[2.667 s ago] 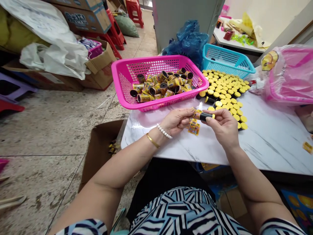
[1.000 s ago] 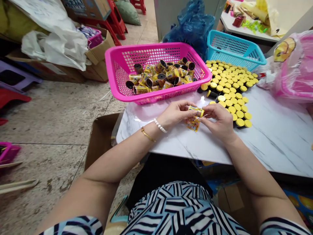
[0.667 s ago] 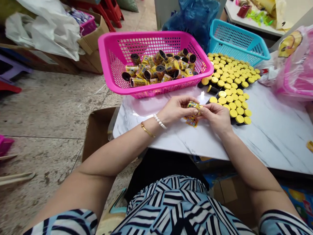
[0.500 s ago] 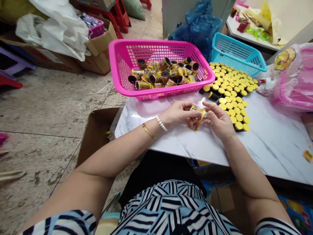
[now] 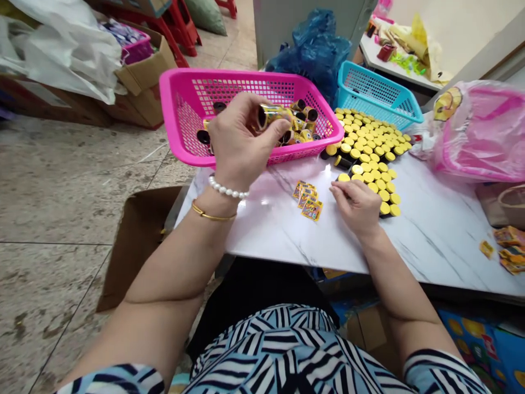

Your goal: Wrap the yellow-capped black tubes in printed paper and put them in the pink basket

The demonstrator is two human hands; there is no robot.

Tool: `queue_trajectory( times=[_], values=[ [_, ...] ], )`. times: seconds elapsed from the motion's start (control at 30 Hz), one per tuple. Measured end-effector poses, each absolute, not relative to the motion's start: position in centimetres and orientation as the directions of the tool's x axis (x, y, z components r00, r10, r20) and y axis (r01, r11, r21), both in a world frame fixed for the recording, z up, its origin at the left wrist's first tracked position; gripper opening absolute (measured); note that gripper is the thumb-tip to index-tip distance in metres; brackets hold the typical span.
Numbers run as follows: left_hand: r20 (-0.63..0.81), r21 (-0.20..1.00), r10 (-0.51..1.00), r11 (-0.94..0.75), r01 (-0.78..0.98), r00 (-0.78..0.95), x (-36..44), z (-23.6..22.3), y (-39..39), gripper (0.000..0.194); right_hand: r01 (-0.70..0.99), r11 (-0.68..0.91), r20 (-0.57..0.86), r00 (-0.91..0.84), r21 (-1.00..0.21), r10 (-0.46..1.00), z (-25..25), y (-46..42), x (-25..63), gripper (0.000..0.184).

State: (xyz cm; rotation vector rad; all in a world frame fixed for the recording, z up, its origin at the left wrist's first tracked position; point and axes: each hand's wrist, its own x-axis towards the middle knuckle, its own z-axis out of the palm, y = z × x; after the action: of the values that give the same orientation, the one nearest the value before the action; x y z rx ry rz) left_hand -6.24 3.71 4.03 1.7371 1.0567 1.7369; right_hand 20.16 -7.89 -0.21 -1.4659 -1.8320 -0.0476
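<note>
Held one wrapped canister (image 5: 274, 111) in the left hand (image 5: 241, 145), between thumb and fingers, lying over the pile (image 5: 298, 125) inside the pink basket (image 5: 167, 112). Had the right hand (image 5: 356, 203) with fingers bent narrowly, beside the yellow-capped canisters (image 5: 384, 195); could not tell of anything pinched there. Judged as probably the step of placing into the basket; called next for gently loosening the left grip.
</note>
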Motion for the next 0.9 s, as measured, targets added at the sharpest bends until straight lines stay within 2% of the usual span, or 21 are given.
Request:
queue_trajectory(
  times=[0.13,0.2,0.23,0.27,0.33,0.37,0.43,0.53,0.6,0.73,0.83,0.9],
  values=[
    [0.735,0.631,0.672,-0.632,0.450,-0.087,-6.2,2.8,3.2,0.045,0.984,0.146,0.574,-0.060,-0.104,0.816,0.2,-7.3,21.3,0.032],
    [0.790,0.526,0.613,-0.678,0.514,0.000,-4.9,1.8,1.0,0.037,0.988,0.147,0.539,-0.104,-0.038,0.836,0.2,-7.0,21.6,0.034],
    [0.796,0.474,0.598,-0.715,0.513,0.098,-4.2,1.2,-0.1,0.030,0.987,0.156,0.530,-0.119,-0.025,0.840,0.2,-7.0,21.6,0.033],
    [0.745,0.443,0.611,-0.753,0.486,0.267,-3.4,0.5,-1.2,0.020,0.986,0.165,0.522,-0.130,-0.021,0.843,0.1,-6.9,21.7,0.032],
    [0.578,0.403,0.588,-0.809,0.428,0.566,-2.2,-0.8,-2.6,0.011,0.983,0.182,0.503,-0.146,-0.023,0.852,-0.1,-6.8,21.6,0.033],
    [0.489,0.397,0.572,-0.818,0.416,0.658,-1.8,-1.3,-2.9,0.010,0.981,0.190,0.494,-0.152,-0.027,0.856,-0.2,-6.8,21.7,0.035],
    [0.391,0.387,0.569,-0.815,0.431,0.724,-1.4,-2.1,-3.0,0.009,0.979,0.201,0.492,-0.157,-0.037,0.856,-0.4,-6.7,21.7,0.037],
    [0.388,0.420,0.585,-0.800,0.428,0.713,-1.4,-2.6,-2.4,0.013,0.975,0.213,0.504,-0.151,-0.067,0.850,-0.6,-6.6,21.9,0.038],
    [0.431,0.481,0.599,-0.785,0.389,0.675,-1.6,-2.6,-1.9,0.011,0.973,0.213,0.511,-0.138,-0.089,0.848,-0.7,-6.5,22.0,0.032],
    [0.562,0.594,0.675,-0.731,0.335,0.478,-2.3,-2.3,-1.0,0.004,0.975,0.200,0.553,-0.111,-0.102,0.825,-0.8,-6.4,22.0,0.015],
    [0.641,0.593,0.664,-0.747,0.299,0.385,-2.5,-1.9,-0.9,0.008,0.963,0.254,0.560,-0.163,-0.088,0.812,-0.4,-6.8,21.7,0.017],
    [0.710,0.550,0.612,-0.791,0.269,0.349,-2.6,-1.6,-1.0,0.008,0.950,0.281,0.607,-0.145,-0.135,0.781,0.3,-7.4,21.2,0.019]
  ],
)
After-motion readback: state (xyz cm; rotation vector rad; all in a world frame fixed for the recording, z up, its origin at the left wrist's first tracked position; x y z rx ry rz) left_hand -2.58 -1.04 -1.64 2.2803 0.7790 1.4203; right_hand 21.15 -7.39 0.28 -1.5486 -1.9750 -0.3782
